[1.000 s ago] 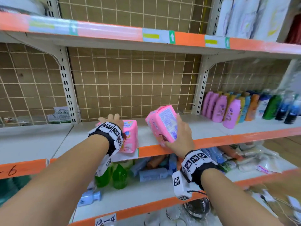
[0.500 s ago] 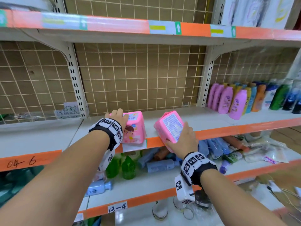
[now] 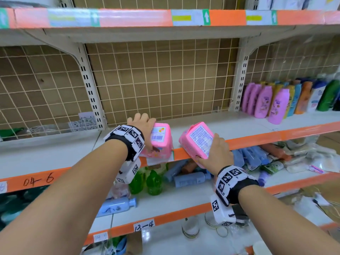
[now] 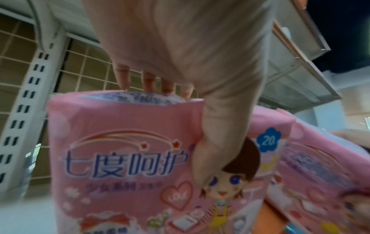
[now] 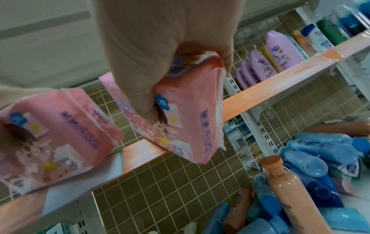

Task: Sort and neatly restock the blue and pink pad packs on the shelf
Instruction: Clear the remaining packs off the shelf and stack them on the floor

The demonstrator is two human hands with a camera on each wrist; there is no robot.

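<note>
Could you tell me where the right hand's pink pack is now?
Head view, centre: the tilted pink plastic pad pack sits on the shelf's orange front edge, right of the other pink pack.

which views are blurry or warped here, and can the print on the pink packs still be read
Head view: wide-angle bending of the shelf edges, sharp centre; right pack text too small. Left wrist view: soft motion blur, yet the left pack print and "20" are readable. Right wrist view: tilted, bottles blurred, pack print unreadable.
</note>
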